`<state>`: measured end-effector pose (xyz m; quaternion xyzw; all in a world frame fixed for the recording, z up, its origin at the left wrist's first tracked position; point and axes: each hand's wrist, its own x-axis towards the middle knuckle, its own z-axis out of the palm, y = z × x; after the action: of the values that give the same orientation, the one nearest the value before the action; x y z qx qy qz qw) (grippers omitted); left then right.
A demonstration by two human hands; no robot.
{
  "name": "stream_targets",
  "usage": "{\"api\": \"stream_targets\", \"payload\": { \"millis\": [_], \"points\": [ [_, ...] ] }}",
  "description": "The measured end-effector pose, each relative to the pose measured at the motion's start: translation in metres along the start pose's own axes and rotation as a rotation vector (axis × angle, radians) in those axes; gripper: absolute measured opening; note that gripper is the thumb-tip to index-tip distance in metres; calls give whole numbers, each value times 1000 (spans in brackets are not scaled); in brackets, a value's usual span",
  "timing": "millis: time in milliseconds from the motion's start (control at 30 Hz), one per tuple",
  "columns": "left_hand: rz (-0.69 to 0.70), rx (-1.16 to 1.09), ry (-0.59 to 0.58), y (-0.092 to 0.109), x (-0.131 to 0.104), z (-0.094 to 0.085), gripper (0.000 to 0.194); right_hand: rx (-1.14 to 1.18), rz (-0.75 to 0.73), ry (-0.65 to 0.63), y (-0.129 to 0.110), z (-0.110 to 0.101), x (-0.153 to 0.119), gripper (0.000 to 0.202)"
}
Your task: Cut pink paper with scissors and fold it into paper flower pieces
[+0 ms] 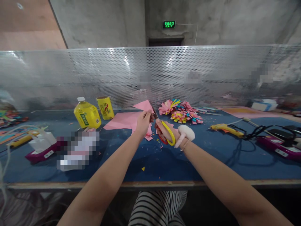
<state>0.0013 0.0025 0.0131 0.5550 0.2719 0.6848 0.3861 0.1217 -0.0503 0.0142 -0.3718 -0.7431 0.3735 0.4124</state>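
Note:
Pinched between the fingers of my left hand (144, 121) is a pink piece of paper (143, 106), folded or cut to a pointed shape and raised above the table. My right hand (162, 130) grips a pair of scissors (173, 134) with yellow and red handles. The blades point up and away, right beside the paper's edge; whether they are cutting into it I cannot tell. Beneath my hands, more pink paper sheets (121, 121) lie on the blue tabletop (188, 166), with small pink and yellow scraps around. A fluffy white band circles my right wrist.
Paper flowers (181, 111) are heaped behind my right hand. A yellow bottle (87, 113) and a yellow can (105, 108) stand at left, near a purple power strip (43, 152). Right of me are a yellow glue gun (227, 129) and another power strip (277, 147). A perforated metal screen (105, 72) stands behind.

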Motion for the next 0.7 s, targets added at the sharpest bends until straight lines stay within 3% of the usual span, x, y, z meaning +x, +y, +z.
{"api": "stream_targets", "payload": {
  "millis": [400, 533, 700],
  "points": [
    [-56, -58, 7, 6, -4, 5, 28, -166, -102, 57, 5, -4, 6, 46],
    [-53, -64, -13, 6, -4, 4, 28, -70, -43, 52, 2, -2, 4, 47],
    [-55, -59, -38, 5, -4, 4, 27, 102, 86, -44, -5, -3, -2, 47]
  ]
}}
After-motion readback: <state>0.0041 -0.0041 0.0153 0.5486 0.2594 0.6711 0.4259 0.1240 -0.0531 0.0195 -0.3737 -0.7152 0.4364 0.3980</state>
